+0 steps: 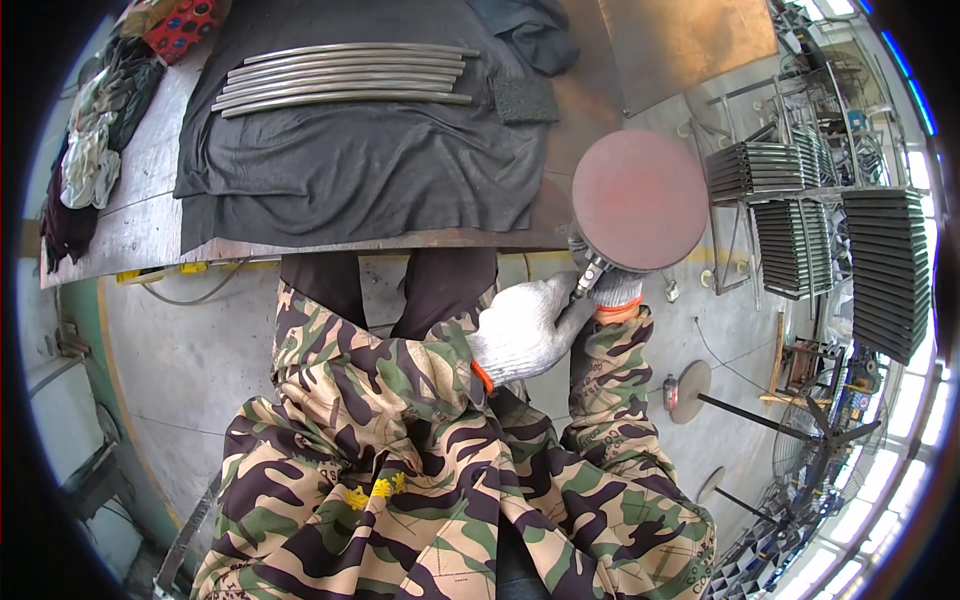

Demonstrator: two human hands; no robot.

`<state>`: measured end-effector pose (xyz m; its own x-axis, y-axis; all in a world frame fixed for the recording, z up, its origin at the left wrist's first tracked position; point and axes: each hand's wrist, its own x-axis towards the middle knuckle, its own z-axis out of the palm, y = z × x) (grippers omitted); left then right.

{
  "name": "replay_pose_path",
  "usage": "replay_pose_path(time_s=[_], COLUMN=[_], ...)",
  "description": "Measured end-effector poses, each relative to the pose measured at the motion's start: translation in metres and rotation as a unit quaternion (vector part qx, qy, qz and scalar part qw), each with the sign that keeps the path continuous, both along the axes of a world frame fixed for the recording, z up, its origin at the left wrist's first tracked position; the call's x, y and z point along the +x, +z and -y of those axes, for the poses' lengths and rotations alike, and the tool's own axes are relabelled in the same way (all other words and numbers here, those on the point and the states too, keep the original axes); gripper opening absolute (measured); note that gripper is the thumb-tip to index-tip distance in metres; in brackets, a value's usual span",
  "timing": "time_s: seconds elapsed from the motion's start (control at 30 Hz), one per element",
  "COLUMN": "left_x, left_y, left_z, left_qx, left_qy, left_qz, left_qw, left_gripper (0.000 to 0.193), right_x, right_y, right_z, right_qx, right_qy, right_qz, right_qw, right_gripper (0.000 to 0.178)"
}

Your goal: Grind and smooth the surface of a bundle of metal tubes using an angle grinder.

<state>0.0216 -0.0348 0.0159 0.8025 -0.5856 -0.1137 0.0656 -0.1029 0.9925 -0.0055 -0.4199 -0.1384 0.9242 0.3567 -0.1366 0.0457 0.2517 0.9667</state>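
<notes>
A round reddish-brown sanding disc (640, 200) faces up at me on a hand-held sander, just right of the table's front edge. My right hand (617, 288), in a white knit glove with an orange cuff, is behind the sander and mostly hidden by it; its fingers appear wrapped round the body. My left hand (528, 332), gloved the same way, reaches across from the left. Its fingers close on the metal fitting (590, 277) at the sander's near end. On the table, several thin metal tubes (345, 78) lie side by side on a dark cloth (360, 180).
A dark scouring pad (525, 100) and a bunched blue-grey cloth (528, 35) lie right of the tubes. Heaped rags (92, 165) hang at the table's left end. Racks of dark metal parts (885, 270) and standing fans (825, 435) are at the right.
</notes>
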Motion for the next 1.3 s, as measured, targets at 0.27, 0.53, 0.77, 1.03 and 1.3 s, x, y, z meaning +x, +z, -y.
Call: replay_pose_path(time_s=[0.27,0.53,0.77,1.03,1.3], left_x=[-0.001,-0.004,-0.005,-0.012,-0.007], left_y=[-0.008,-0.009,-0.01,-0.021,-0.022], left_z=[-0.006,-0.004,-0.005,0.006,0.006], left_qx=[0.014,-0.007,-0.009,0.004,-0.016], left_qy=[0.035,0.04,0.05,0.078,0.093], left_qz=[0.028,0.036,0.041,0.018,0.0], left_qw=[0.999,0.999,0.998,0.997,0.996], left_gripper=[0.039,0.037,0.036,0.042,0.033], right_x=[0.025,0.026,0.02,0.027,0.076], right_y=[0.001,0.009,-0.005,0.002,0.119], right_z=[-0.09,-0.101,-0.087,-0.042,-0.154], right_qx=[0.839,0.767,0.906,0.922,0.889], right_qy=[0.047,0.107,0.029,0.086,-0.006], right_qz=[-0.079,-0.08,-0.118,-0.009,-0.036], right_qw=[0.536,0.627,0.407,0.377,-0.456], right_gripper=[0.056,0.053,0.057,0.053,0.051])
